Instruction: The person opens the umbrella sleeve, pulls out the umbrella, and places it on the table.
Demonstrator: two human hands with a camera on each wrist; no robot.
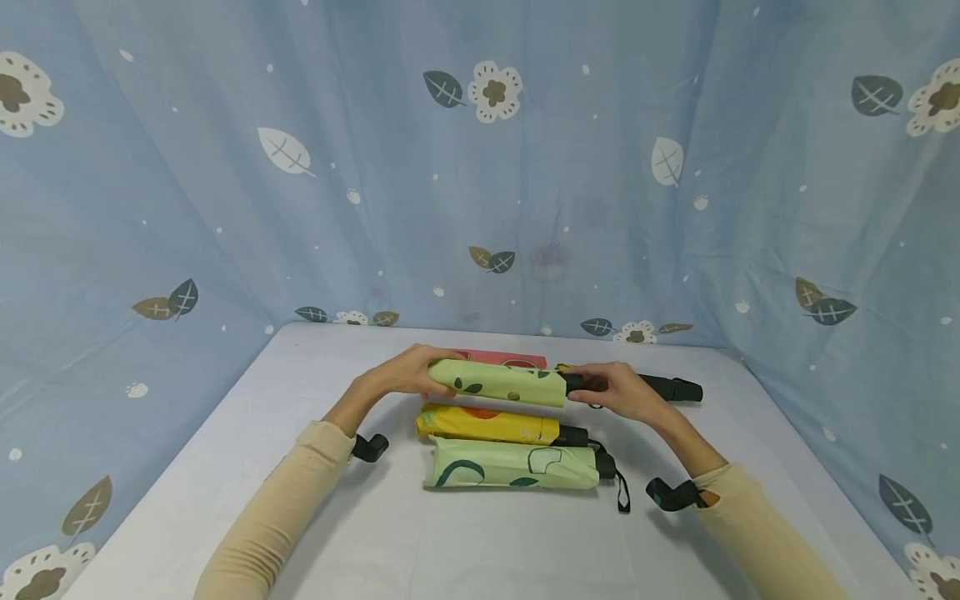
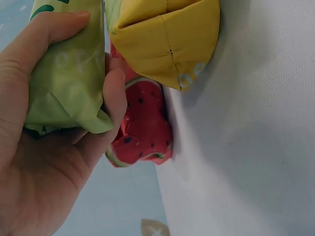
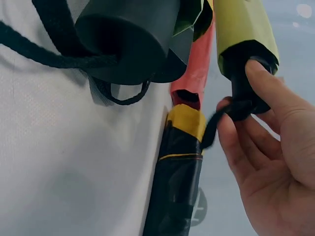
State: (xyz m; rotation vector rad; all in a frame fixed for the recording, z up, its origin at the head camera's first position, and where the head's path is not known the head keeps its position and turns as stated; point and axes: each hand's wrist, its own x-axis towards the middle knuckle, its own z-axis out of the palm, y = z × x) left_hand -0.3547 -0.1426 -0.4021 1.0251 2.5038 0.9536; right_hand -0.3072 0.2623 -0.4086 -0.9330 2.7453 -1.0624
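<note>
Between both hands, above the table, is a folded light-green umbrella [image 1: 498, 382] with a leaf print. My left hand [image 1: 408, 371] grips its cloth end; the left wrist view shows the thumb on one side of the cloth [image 2: 69, 91] and fingers on the other. My right hand [image 1: 621, 392] holds the black handle [image 3: 242, 81] between thumb and fingers, and a dark wrist strap [image 3: 211, 128] hangs from it. Nearer the person lie a folded yellow umbrella [image 1: 491, 425] and another light-green one [image 1: 517, 465] with larger shapes. Behind the held umbrella, a red watermelon-print umbrella [image 1: 504, 358] is partly hidden.
A long black item with a yellow end [image 3: 178, 172] lies at the back right, partly behind the right hand. The white tabletop [image 1: 465, 550] ends at a blue patterned curtain [image 1: 525, 208]. Small black wrist cameras, left [image 1: 370, 447] and right [image 1: 672, 495], stick out from the forearms.
</note>
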